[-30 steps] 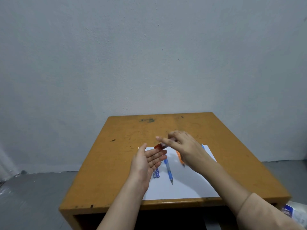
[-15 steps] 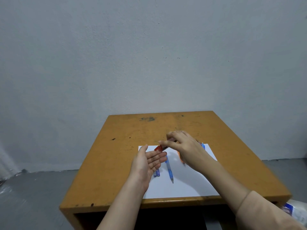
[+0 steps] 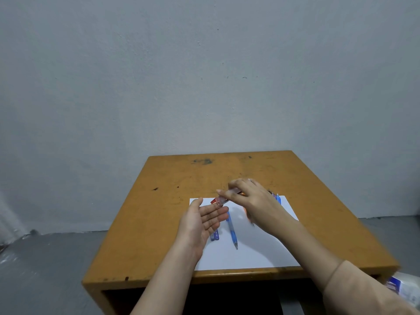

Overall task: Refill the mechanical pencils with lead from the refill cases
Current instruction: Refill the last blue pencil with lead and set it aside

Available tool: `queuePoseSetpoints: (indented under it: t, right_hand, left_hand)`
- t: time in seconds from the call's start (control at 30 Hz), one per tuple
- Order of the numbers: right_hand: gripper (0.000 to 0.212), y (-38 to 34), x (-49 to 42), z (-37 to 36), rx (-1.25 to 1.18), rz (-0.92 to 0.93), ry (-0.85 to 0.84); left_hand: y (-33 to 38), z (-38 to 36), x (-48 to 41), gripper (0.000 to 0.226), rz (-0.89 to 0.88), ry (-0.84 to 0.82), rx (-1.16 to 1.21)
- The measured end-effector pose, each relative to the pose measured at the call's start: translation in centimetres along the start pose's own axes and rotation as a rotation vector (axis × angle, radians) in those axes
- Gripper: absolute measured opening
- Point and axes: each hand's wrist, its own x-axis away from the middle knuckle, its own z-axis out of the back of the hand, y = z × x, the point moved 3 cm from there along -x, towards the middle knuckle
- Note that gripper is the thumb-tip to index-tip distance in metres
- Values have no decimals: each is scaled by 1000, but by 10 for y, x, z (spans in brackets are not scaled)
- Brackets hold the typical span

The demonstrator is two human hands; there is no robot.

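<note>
Right hand point(image 3: 252, 198) pinching clear refill case point(image 3: 221, 200), thumb and fingers curling round it. Case lying tilted, red end pointing toward 9 o'clock, hanging just above left fingertips. Left hand point(image 3: 202, 221) lying open, palm up, fingers straight, holding nothing. Blue mechanical pencil point(image 3: 232, 231) lying on white paper point(image 3: 250, 253) at 3 o'clock of left hand, tip pointing toward 6 o'clock. Blue refill case point(image 3: 215, 234) peeking out beneath left hand. More pencils point(image 3: 276, 197) showing at 2 o'clock beyond right hand. Paper sitting on worktop point(image 3: 147, 223).
</note>
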Motion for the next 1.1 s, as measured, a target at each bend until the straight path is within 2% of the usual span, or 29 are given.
queuePoseSetpoints:
  t: [0.2, 0.37, 0.57, 0.7, 1.0, 1.1]
  right_hand:
    - [89, 6, 7, -11, -62, -90, -72]
    - [90, 7, 7, -9, -80, -119, -67]
    - [87, 9, 7, -10, -100, -117, -39]
    - [87, 6, 6, -7, -101, -113, -40]
    - [85, 4, 5, -5, -106, -104, -24]
    - [84, 5, 6, -7, -87, -141, 4]
  left_hand:
    - [1, 1, -1, 38, -29, 1, -42]
    - [3, 3, 2, 18, -119, 43, -138]
    - [6, 9, 7, 6, -295, 104, -297]
    - [7, 11, 7, 11, -410, 125, -396]
    - [12, 14, 5, 5, -573, 177, -549]
    - [14, 16, 7, 12, -649, 186, -659]
